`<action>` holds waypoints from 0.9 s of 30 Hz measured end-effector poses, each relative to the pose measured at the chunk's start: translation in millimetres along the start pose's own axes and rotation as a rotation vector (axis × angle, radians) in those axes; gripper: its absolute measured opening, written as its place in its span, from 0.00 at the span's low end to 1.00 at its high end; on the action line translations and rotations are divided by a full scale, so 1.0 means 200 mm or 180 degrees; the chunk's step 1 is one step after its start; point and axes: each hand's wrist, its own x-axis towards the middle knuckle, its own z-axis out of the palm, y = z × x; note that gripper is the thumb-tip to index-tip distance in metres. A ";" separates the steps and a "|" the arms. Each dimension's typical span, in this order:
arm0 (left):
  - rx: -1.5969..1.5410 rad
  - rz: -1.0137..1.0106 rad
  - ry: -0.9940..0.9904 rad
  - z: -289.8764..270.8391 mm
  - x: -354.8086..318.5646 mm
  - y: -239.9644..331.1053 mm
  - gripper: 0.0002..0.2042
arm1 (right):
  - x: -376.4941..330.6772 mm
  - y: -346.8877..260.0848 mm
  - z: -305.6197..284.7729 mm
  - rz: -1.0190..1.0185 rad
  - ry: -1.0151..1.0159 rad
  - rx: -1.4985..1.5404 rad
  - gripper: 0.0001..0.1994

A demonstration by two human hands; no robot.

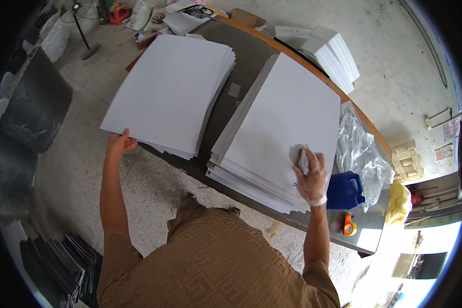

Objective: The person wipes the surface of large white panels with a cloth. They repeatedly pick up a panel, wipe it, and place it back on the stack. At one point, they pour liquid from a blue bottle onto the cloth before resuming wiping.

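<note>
Two stacks of large white sheets lie side by side on a dark table. At the near left corner of the left stack (169,87), my left hand (121,143) grips the edge of the sheets, fingers closed on it. My right hand (311,177), in a clear plastic glove, holds a crumpled white cloth (303,161) against the top sheet of the right stack (282,118), near its right edge. A greyish smudge shows beside the cloth. Just right of that hand stands a blue plastic jug (344,191).
An orange tape roll (349,226) sits on the table (246,64) near the jug. Clear plastic wrap (362,149) lies along the right side. White blocks (331,54) stand beyond the far edge. Black sheets (61,267) are stacked at lower left, and a dark padded object (36,102) stands at left.
</note>
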 end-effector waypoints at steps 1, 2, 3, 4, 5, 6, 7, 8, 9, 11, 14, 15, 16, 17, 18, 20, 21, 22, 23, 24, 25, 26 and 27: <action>0.0717 -0.0001 0.0243 0.02 -0.04 0.03 0.15 | 0.03 -0.02 0.04 -0.0135 -0.0035 -0.0015 0.29; 0.1438 0.0018 0.0466 0.06 -0.10 0.08 0.15 | 0.06 -0.03 0.08 -0.0260 -0.0061 -0.0039 0.30; 0.2165 0.0047 0.0702 0.11 -0.15 0.11 0.15 | 0.09 -0.06 0.11 -0.0275 -0.0111 -0.0032 0.30; 0.2691 0.1014 0.1121 0.19 -0.24 0.09 0.14 | 0.13 -0.10 0.14 -0.0290 -0.0153 -0.0012 0.30; 0.3172 0.2000 0.1522 0.28 -0.34 0.06 0.12 | 0.16 -0.14 0.18 -0.0299 -0.0209 0.0005 0.30; 0.2796 0.2825 0.1214 0.41 -0.45 0.04 0.11 | 0.18 -0.18 0.21 -0.0368 -0.0187 -0.0016 0.30; 0.2360 0.3608 0.0902 0.55 -0.57 0.02 0.09 | 0.21 -0.22 0.25 -0.0452 -0.0171 -0.0035 0.30; 0.1865 0.4135 0.0420 0.70 -0.68 -0.02 0.08 | 0.24 -0.26 0.28 -0.0545 -0.0159 -0.0050 0.31; 0.1863 0.4894 -0.0135 0.84 -0.78 -0.01 0.08 | 0.25 -0.28 0.31 -0.0262 -0.0369 -0.0015 0.30; 0.1995 0.5268 -0.0770 1.06 -0.89 -0.07 0.15 | 0.23 -0.27 0.45 -0.0278 -0.0669 0.0039 0.29; 0.1945 0.5224 -0.0928 1.26 -0.92 -0.17 0.15 | 0.20 -0.31 0.51 -0.0554 -0.0887 0.0003 0.29; 0.1968 0.5171 -0.0931 1.30 -0.90 -0.21 0.15 | 0.19 -0.30 0.53 -0.0536 -0.0856 0.0013 0.30; 0.1972 0.5245 -0.0930 1.32 -0.87 -0.24 0.15 | 0.18 -0.29 0.54 -0.0500 -0.0821 0.0017 0.30; 0.1978 0.5317 -0.0924 1.32 -0.85 -0.27 0.14 | 0.17 -0.30 0.54 -0.0531 -0.0815 0.0012 0.31; 0.1987 0.5385 -0.0911 1.33 -0.82 -0.30 0.14 | 0.17 -0.30 0.54 -0.0601 -0.0867 0.0001 0.32; 0.1812 0.5400 -0.0834 1.35 -0.82 -0.30 0.14 | 0.18 -0.29 0.54 -0.0717 -0.0949 -0.0043 0.33; 0.1733 0.5398 -0.0780 1.37 -0.82 -0.30 0.14 | 0.18 -0.25 0.56 -0.0743 -0.1013 -0.0101 0.33; 0.1690 0.5360 -0.0788 1.37 -0.81 -0.31 0.14 | 0.20 -0.21 0.58 -0.0751 -0.1052 -0.0142 0.33; 0.1654 0.5317 -0.0782 1.37 -0.81 -0.31 0.14 | 0.25 -0.16 0.61 -0.0770 -0.1094 -0.0175 0.33; 0.1626 0.5270 -0.0762 1.37 -0.81 -0.32 0.14 | 0.30 -0.12 0.63 -0.0802 -0.1140 -0.0201 0.33; 0.1613 0.5305 -0.0708 1.38 -0.81 -0.32 0.15 | 0.38 -0.07 0.66 -0.0676 -0.1029 -0.0122 0.32; 0.1616 0.5313 -0.0689 1.39 -0.80 -0.32 0.14 | 0.47 0.01 0.70 -0.0642 -0.0942 -0.0240 0.31; 0.1625 0.5316 -0.0654 1.39 -0.80 -0.32 0.14 | 0.58 0.10 0.74 -0.0621 -0.0858 -0.0351 0.29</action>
